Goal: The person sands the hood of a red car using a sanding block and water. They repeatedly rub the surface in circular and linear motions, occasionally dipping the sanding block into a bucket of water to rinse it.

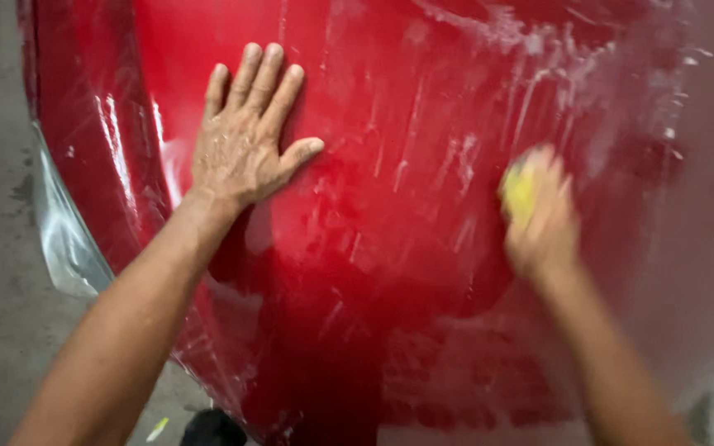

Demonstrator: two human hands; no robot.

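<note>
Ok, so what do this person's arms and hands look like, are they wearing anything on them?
Both arms are bare as far up as the picture shows: no sleeves, gloves, watch or rings. The left hand is in sharp view, with small wet specks across its back. The right hand is blurred, so fine details on it cannot be told.

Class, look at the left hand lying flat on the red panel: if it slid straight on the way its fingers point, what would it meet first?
Only more wet red car panel: the left hand points up the picture, and nothing lies ahead before the frame's top edge.
</note>
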